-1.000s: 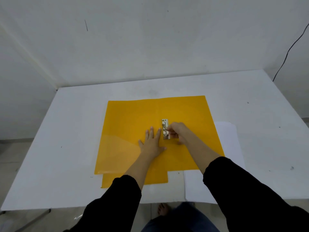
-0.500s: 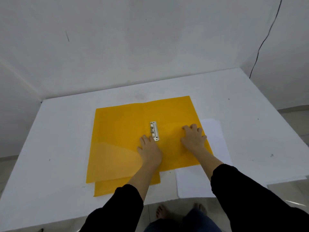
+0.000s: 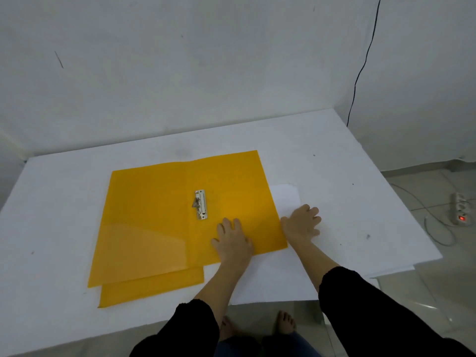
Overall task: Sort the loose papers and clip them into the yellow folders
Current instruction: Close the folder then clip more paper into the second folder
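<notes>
Right hand (image 3: 302, 222) quits the silver metal clip (image 3: 200, 204), landing spread and empty on loose white papers (image 3: 286, 199); flat left hand (image 3: 233, 242) pins the open yellow plastic folder (image 3: 154, 215), ready for filing.

- Yellow folder (image 3: 154, 215): thin plastic, smooth, slightly see-through, faint sheen on the corner pocket.
- Clip (image 3: 200, 205): bright silver metal, shiny.
- Papers (image 3: 284, 199): plain white paper, matt.
- Table (image 3: 334, 163): matt white, lightly speckled.
- Sleeve (image 3: 373, 318): black cloth, matt.
- Floor (image 3: 438, 292): pale tiles, glossy.
</notes>
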A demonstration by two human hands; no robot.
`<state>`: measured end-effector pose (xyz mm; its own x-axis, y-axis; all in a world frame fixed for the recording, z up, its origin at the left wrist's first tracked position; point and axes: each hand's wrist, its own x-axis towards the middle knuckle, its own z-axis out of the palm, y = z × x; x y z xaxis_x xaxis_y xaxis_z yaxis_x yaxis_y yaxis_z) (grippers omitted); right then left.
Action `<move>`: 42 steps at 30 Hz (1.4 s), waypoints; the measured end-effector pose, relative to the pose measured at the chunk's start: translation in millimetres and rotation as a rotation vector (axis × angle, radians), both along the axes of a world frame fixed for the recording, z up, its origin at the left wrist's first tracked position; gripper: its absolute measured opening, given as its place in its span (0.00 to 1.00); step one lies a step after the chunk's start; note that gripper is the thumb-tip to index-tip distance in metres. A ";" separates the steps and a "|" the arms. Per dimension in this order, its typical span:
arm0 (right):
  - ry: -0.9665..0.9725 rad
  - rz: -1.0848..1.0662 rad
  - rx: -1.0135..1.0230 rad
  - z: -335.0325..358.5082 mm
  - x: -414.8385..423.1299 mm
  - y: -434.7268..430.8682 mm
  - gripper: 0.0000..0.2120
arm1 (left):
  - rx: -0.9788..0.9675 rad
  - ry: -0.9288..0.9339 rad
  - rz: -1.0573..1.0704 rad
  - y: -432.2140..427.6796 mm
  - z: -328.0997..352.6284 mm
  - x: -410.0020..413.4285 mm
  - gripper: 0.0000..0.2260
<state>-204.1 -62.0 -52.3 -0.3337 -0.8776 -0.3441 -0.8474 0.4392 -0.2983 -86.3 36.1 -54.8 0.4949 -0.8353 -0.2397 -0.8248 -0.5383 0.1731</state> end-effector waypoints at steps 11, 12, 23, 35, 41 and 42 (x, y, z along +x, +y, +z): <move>-0.217 -0.058 0.109 4.9 -10.1 -25.3 0.20 | 0.200 0.115 0.000 -31.7 19.9 -13.7 0.27; -0.216 -0.048 0.117 5.7 -11.6 -25.5 0.19 | 0.218 0.119 0.000 -33.0 20.4 -15.4 0.29; -0.321 0.165 -0.016 10.7 -32.0 -22.9 0.26 | 0.217 0.153 0.135 -46.4 19.9 -31.7 0.27; -0.381 -0.067 0.157 14.7 -23.7 -30.9 0.18 | 0.203 0.183 0.174 -49.4 15.2 -32.5 0.28; -0.454 0.187 0.038 15.7 -22.3 -23.4 0.16 | 0.180 0.187 0.200 -59.3 16.0 -48.9 0.29; -0.437 0.230 0.024 16.6 -23.1 -22.5 0.16 | 0.165 0.192 0.169 -62.8 15.4 -54.6 0.32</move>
